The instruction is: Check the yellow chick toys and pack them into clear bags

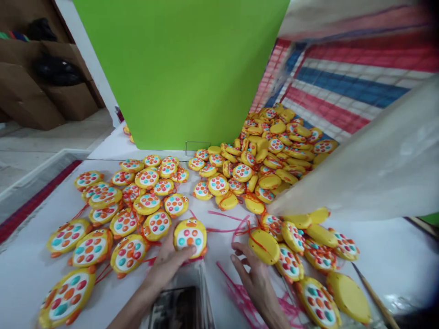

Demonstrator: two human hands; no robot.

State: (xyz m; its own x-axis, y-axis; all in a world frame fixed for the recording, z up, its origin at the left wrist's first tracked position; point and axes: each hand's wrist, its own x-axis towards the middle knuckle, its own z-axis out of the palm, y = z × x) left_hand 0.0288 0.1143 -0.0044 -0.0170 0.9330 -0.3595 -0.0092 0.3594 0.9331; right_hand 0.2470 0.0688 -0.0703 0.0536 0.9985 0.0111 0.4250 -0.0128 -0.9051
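My left hand (169, 262) is closed round a round yellow duck-faced toy (190, 238), its white front with coloured dots turned up and the thumb lying across its lower edge. A pink string (222, 230) runs to the right from near that toy. My right hand (254, 274) is half curled, thumb and forefinger apart, with nothing visible between them. It is beside a yellow toy lying back side up (264, 246), and the string's loose end is just above its fingertips. Below it lies a tangle of pink strings (245, 304).
Several toys with orange cords (125, 222) cover the left side. A large heap of them (270, 151) rises at the back right, beside a whitish plastic sheet (356, 169). A green board (185, 73) stands behind. A thin stick (373, 294) lies at the right; a dark, clear-edged box (176, 306) is in front.
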